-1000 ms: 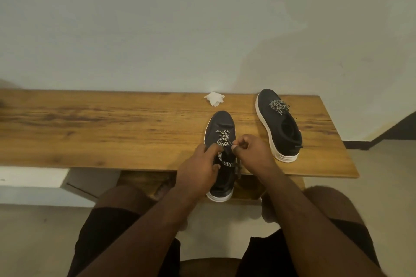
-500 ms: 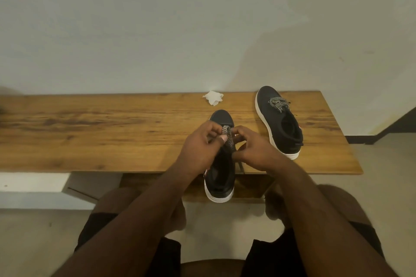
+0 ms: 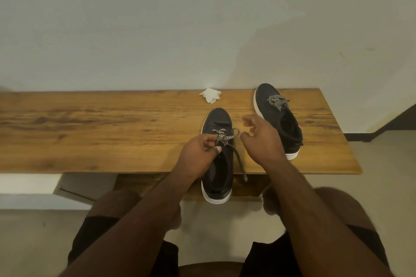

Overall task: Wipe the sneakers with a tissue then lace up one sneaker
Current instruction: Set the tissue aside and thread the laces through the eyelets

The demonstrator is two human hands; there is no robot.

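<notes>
A black sneaker with a white sole [image 3: 219, 119] lies toe-away on the wooden bench [image 3: 112, 132], its heel sticking out over the front edge. My left hand [image 3: 199, 153] pinches its black-and-white checkered lace [image 3: 225, 138] near the eyelets. One lace end hangs loose down the sneaker's right side. My right hand [image 3: 261, 139] hovers just right of the lace, fingers loosely spread, holding nothing. A second black sneaker [image 3: 279, 119], laced, lies at the right behind that hand. A crumpled white tissue [image 3: 210, 95] rests at the bench's back edge.
A pale wall rises straight behind the bench. My knees and dark shorts fill the foreground below the bench's front edge. The bench's right end [image 3: 351, 155] stops near a dark skirting board [image 3: 382, 132]. Pale floor lies under and around.
My right hand has let go of the lace and lifted to the right. The left hand has dropped a little and still pinches the lace. One lace end now dangles over the sneaker's side.
</notes>
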